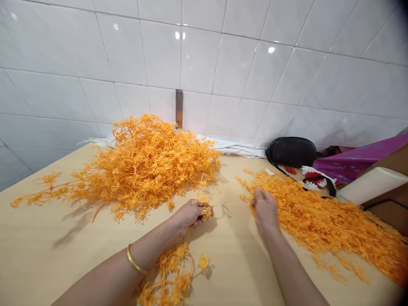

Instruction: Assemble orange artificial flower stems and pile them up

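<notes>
Your left hand [193,213] pinches a thin orange plastic flower sprig [174,272] between its fingers, the sprig trailing onto the pale wooden desk [232,263] beside your forearm. Your right hand [265,209] is at the near-left end of the long heap of loose orange plastic pieces [321,216]; its blurred fingers look curled, but you cannot tell whether they grip anything. The bushy orange pile of branched sprigs [159,157] lies beyond your left hand.

Bright overhead light, glare spots on tiles (soft shadows), right side blurred.
</notes>
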### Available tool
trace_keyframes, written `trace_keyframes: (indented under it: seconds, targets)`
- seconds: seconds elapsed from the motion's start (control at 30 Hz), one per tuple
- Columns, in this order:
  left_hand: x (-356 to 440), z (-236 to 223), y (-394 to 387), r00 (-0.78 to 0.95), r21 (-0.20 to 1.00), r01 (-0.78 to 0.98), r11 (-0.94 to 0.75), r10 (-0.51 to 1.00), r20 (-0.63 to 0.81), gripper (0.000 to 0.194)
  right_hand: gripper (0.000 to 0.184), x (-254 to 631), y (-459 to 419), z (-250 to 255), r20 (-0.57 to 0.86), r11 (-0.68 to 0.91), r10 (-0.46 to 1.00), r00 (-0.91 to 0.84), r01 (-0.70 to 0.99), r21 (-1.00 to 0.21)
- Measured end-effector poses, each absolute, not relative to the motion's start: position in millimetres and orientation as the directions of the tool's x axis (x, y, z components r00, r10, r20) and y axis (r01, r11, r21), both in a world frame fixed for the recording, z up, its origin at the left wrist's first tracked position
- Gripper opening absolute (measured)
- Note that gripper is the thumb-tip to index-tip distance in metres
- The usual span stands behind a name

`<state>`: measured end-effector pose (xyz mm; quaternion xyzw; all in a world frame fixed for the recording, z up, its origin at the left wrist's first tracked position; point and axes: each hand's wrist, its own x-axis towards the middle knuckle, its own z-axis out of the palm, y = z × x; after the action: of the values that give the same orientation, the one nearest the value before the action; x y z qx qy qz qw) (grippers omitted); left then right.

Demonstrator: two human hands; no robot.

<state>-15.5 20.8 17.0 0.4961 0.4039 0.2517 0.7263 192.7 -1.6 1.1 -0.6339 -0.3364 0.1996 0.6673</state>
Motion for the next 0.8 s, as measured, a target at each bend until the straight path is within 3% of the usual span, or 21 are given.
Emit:
trace_keyframes:
  seconds: [0.07,0.13,0.3,0.43,0.6,0.73,0.8]
  targets:
    - [-15.2,16.6,21.0,0.543,0.923,0.053,0.381,0.764,-0.347,0.011,0.030,209.4,-2.2,5.7,0.163,0.151,0.604,0.780,0.088,-0.985]
    - [-13.5,16.2,20.6,0.538,0.926,0.062,0.372,0.769,-0.345,0.012,0.027,211.3,-3.7,10.1,0.171,0.180,0.633,0.755,0.072,-0.981]
    - [-3.2,15.3,14.9,0.437,0.946,0.104,0.308,0.840,-0.322,0.025,0.027,174.2,-10.5,16.1,0.231,0.202,0.833,0.503,0.113,-0.973]
    - [4.1,10.1,10.9,0.436,0.983,0.084,0.165,0.881,-0.185,0.032,0.023,146.5,-18.8,18.0,0.236,0.215,0.910,0.342,0.097,-0.972]
    - [4.9,5.3,8.7,0.457,0.993,0.094,0.077,0.883,-0.112,0.026,0.025,126.5,-26.2,13.6,0.226,0.184,0.952,0.208,0.202,-0.962]
    - [3.8,5.1,8.2,0.469,0.987,0.152,0.058,0.874,-0.124,0.018,0.040,123.2,-27.7,10.5,0.237,0.189,0.965,0.116,0.323,-0.927]
    - [2.7,5.9,8.3,0.490,0.986,0.159,0.053,0.863,-0.126,0.018,0.037,124.0,-28.4,10.9,0.240,0.208,0.969,0.049,0.356,-0.911]
